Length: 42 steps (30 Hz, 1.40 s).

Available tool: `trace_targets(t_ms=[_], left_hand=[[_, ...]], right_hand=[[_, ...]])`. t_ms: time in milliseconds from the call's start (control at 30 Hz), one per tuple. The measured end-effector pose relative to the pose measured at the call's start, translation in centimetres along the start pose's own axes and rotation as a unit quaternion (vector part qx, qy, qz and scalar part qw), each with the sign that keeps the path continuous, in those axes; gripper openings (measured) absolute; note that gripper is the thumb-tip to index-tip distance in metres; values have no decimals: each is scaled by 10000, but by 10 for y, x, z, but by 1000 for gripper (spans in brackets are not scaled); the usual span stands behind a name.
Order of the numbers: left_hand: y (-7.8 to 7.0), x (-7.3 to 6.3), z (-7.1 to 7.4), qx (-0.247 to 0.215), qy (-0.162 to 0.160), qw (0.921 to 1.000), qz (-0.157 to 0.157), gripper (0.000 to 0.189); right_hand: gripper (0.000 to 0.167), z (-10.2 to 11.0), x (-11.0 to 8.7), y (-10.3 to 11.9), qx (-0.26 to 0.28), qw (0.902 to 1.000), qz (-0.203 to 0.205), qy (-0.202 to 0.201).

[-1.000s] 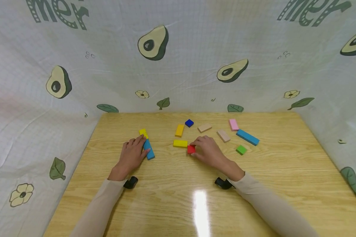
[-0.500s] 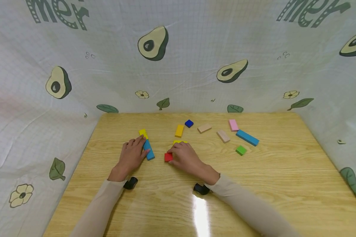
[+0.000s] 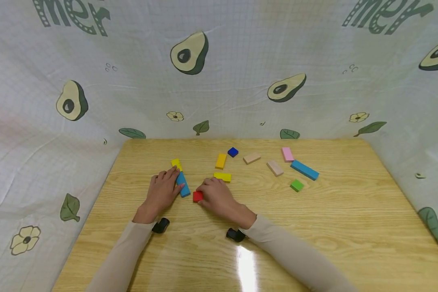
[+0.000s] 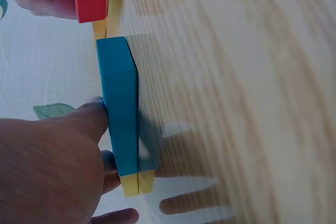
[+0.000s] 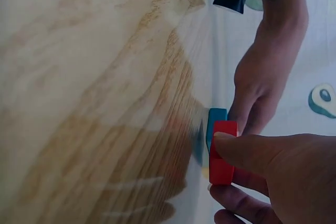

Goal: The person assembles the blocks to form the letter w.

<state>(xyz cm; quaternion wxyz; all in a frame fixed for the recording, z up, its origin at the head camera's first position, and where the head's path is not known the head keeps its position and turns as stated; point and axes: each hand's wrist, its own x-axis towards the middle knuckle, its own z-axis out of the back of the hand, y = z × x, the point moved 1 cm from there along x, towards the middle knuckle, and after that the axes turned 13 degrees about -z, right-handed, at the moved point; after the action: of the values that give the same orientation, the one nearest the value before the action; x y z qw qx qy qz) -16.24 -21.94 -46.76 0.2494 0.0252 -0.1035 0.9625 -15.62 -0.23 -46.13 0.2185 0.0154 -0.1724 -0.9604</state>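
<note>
In the head view, a blue block [image 3: 183, 185] lies end to end with a yellow block [image 3: 176, 163] at the table's left. My left hand [image 3: 162, 190] rests over their left side, thumb on the blue block and fingertips by the yellow one; the wrist view has the same thumb against the blue block [image 4: 119, 108]. Just right of them, my right hand [image 3: 219, 198] pinches a small red block [image 3: 197, 196] between thumb and fingers. The right wrist view has this red block [image 5: 224, 156] gripped by thumb and fingertips, overlapping the blue block behind it.
Behind my right hand lie another yellow block [image 3: 222, 177], an orange block [image 3: 220, 161] and a dark blue block [image 3: 232, 152]. Farther right are two pale wooden blocks, a pink block [image 3: 287, 154], a long blue block [image 3: 304, 169] and a green block [image 3: 297, 185]. Patterned cloth [image 3: 233, 97] encloses the table.
My right hand has carried the red block leftward and toward me, from beside the loose yellow block to near the blue block's near end. My left hand has stayed in place.
</note>
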Motion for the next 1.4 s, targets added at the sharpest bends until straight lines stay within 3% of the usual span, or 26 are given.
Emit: trace_targets(t_ms=[533,767,1067,1200,1400], left_hand=[[-3,1,2,-31,-144,9999,-39,56],[-3,1,1,-28,-122,9999,-21,57],[-3,0,1,-59,10,10000,56,58],[-3,0,1,-99,64,9999,74,58],[-3,-1,1,-84,73,9999,76,58]], right_hand=[[24,-3,1,6,-96,9998,-52,-194],[33,-1,-2,3,-158,9995,-102,-252],[44,18,-9,-25,713,9957,-451,-387],[48,25,-11,-42,748,9937,-651,-520],[56,28,-15,-63,633,9924,-982,-392]])
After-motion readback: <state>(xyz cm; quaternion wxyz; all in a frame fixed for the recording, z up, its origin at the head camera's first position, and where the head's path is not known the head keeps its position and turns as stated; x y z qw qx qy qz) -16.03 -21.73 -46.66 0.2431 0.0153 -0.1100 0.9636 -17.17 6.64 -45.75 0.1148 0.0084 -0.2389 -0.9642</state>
